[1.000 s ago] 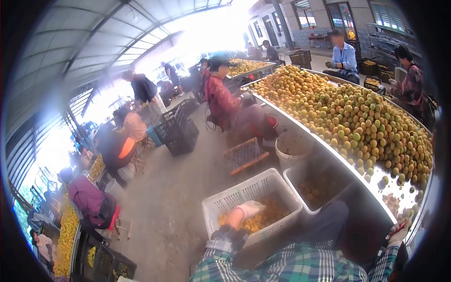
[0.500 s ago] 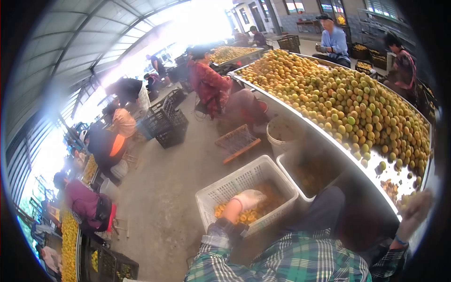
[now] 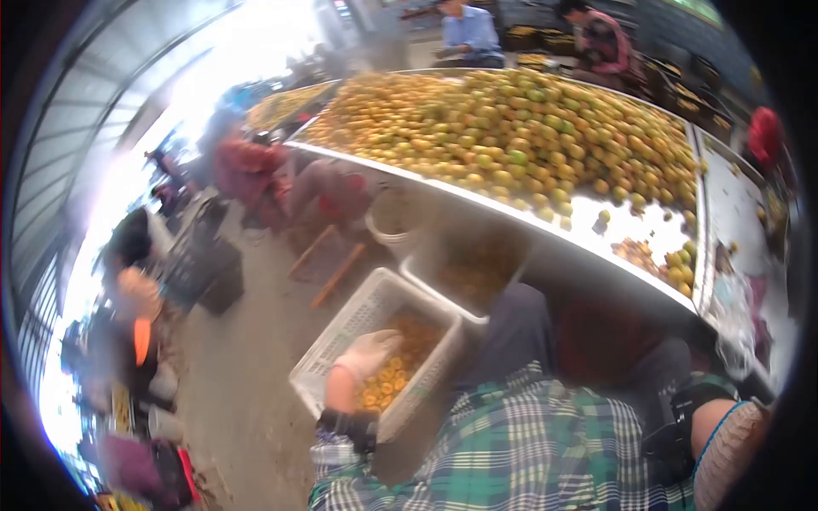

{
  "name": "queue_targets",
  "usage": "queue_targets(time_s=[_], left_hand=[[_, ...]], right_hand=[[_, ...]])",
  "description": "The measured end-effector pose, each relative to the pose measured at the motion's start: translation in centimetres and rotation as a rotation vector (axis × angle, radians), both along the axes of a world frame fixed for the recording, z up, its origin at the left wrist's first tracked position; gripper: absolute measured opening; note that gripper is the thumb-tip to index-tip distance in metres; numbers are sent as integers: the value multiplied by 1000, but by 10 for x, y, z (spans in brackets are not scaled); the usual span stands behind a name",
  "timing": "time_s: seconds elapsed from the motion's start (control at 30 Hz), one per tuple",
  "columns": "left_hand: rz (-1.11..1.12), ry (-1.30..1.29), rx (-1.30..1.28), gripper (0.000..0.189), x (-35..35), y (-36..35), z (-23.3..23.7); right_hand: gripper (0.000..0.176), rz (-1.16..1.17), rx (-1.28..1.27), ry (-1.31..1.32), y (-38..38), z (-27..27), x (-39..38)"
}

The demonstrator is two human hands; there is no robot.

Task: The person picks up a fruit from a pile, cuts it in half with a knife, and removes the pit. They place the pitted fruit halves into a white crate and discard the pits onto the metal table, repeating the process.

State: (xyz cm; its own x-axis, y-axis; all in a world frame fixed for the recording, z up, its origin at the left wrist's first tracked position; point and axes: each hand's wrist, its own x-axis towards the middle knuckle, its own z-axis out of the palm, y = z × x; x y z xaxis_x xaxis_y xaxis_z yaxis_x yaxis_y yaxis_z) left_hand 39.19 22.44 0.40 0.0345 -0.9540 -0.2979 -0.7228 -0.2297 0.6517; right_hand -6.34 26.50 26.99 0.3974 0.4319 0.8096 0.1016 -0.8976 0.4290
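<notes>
My left hand [image 3: 370,354], in a pale glove, is inside a white slatted plastic crate [image 3: 328,341]. Its fingers look stretched out above yellow-orange halved fruit [image 3: 386,387], with no object visible in them, though the picture is soft with blur. Darker pieces lie in the crate's far part. At the lower right edge is my right hand [image 3: 731,456], gloved, with a blue cord at the wrist; its fingers are out of sight, and what it holds cannot be seen.
A raised white-edged table [image 3: 503,207] bears a large heap of round green-orange fruit [image 3: 528,128]. A second white tub [image 3: 464,308] touches the crate, with a bucket [image 3: 396,223] behind. A low wooden stool [image 3: 328,260] stands left. Several people sit around; a clear plastic bag [image 3: 734,319] hangs right.
My view has swung to the right, so the table and crate appear farther left. My left hand stays in the crate. My right hand has come down from the table's corner to the lower right edge.
</notes>
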Motion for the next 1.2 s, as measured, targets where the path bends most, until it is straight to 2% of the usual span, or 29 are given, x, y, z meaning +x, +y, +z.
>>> queue_targets(time_s=[0.07, 0.13, 0.27, 0.37, 0.47, 0.67, 0.8, 0.87, 0.97, 1.13, 1.2], left_hand=[[-65, 8, 9, 41, -11, -3, 13], [69, 128, 43, 39, -25, -9, 25], [-121, 60, -35, 39, -22, -32, -6], [-103, 66, -22, 38, -35, -44, -2], [-123, 103, 7, 37, -51, -50, 10], [-224, 137, -12, 32, -55, -62, 2], [-217, 206, 23, 36, -59, -61, 1], [-105, 226, 114, 37, -76, -57, 12], [-74, 236, 109, 36, -84, -56, 23], [-147, 403, -146, 32, -113, -60, 83], [-248, 341, -298, 31, -126, -65, 106]], right_hand=[[22, -65, 3, 14, 9, -2, -11], [22, -133, 12, 29, 14, -3, -13], [22, -252, 23, 56, 29, -5, -23], [22, -332, 17, 66, 36, -4, -30], [23, -383, 23, 78, 43, -5, -35], [23, -432, 24, 142, 55, 7, -43], [23, -424, 46, 194, 56, 23, -49], [24, -398, 42, 224, 53, 28, -43], [24, -380, 27, 241, 48, 34, -44], [24, -356, 11, 276, 46, 38, -45], [24, -360, 23, 303, 44, 40, -47]])
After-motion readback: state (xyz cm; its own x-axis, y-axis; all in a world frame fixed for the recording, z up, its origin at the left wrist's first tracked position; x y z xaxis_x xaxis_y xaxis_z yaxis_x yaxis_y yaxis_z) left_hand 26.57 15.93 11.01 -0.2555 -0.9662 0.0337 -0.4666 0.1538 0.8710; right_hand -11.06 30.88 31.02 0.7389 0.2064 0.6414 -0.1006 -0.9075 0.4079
